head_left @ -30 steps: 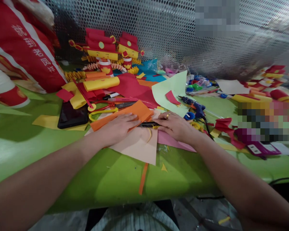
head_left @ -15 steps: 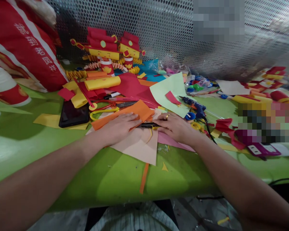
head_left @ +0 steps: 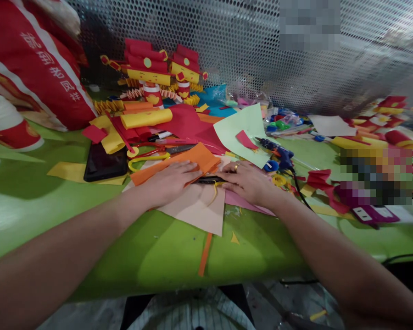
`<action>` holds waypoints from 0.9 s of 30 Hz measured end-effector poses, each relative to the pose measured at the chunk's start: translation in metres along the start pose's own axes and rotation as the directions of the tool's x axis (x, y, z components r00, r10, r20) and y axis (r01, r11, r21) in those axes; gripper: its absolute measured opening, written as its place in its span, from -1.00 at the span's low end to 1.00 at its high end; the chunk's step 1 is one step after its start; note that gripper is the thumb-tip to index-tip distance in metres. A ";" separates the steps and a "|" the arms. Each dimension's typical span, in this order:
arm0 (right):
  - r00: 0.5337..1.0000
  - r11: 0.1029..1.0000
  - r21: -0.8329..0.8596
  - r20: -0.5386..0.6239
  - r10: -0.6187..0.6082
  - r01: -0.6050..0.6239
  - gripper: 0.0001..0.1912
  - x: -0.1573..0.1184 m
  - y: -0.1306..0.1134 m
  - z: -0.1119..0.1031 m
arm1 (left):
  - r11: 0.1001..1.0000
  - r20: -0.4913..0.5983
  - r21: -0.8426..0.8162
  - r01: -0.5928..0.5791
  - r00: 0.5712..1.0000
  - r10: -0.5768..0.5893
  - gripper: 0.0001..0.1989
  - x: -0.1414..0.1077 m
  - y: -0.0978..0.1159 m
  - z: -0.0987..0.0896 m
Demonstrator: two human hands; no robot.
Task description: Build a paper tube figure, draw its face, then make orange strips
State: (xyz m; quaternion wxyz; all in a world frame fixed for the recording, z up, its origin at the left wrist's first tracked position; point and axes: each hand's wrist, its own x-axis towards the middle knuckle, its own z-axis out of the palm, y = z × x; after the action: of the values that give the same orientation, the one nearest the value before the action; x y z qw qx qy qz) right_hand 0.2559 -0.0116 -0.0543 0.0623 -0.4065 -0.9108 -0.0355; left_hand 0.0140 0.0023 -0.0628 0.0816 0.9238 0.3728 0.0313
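Note:
My left hand [head_left: 170, 182] lies flat on a folded sheet of orange paper [head_left: 201, 158], fingers stretched out toward the right. Opposite it, my right hand [head_left: 249, 183], with a ring on one finger, has its thumb and fingers around the right end of a slim black object [head_left: 208, 180]. Its exact kind I cannot make out; its left end runs to the fingertips of my left hand. Beneath both lies a pale pink sheet [head_left: 201, 215], with a thin yellow strip [head_left: 214, 195] on it. Pink paper [head_left: 249, 202] shows under my right hand.
Yellow-handled scissors [head_left: 147, 160] and a black phone [head_left: 105, 161] lie at left. A blue glue gun [head_left: 278, 153] rests at right, its cord trailing forward. Red and yellow paper figures [head_left: 147, 64] stand behind, near a perforated metal panel [head_left: 227, 41]. Paper cups [head_left: 10, 123] stand far left.
My right hand has shifted slightly to the left, toward my left hand. The left hand and the papers look the same.

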 end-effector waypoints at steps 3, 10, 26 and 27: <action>1.000 1.000 0.004 0.025 -0.014 0.014 -0.66 0.001 -0.001 -0.003 | 1.000 0.001 -0.003 -0.004 1.000 0.004 -0.52 0.000 -0.001 0.001; 0.999 1.000 0.026 0.032 -0.013 0.013 -0.65 -0.001 -0.003 -0.004 | 1.000 -0.011 0.017 -0.004 1.000 0.005 -0.54 0.000 -0.003 0.003; 0.999 0.999 0.037 0.027 -0.017 0.016 -0.63 -0.002 -0.007 -0.003 | 1.000 -0.008 -0.009 -0.027 1.000 0.027 -0.55 0.001 0.000 -0.001; 1.000 0.999 0.032 0.026 -0.015 0.014 -0.63 -0.001 -0.007 -0.003 | 0.999 -0.006 -0.014 -0.031 1.000 0.030 -0.55 0.001 0.000 -0.001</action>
State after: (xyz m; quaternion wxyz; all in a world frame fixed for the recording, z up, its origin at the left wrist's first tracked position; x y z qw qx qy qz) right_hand 0.2520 -0.0176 -0.0516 0.0566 -0.3995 -0.9149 -0.0159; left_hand 0.0147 0.0028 -0.0615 0.0866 0.9286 0.3587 0.0381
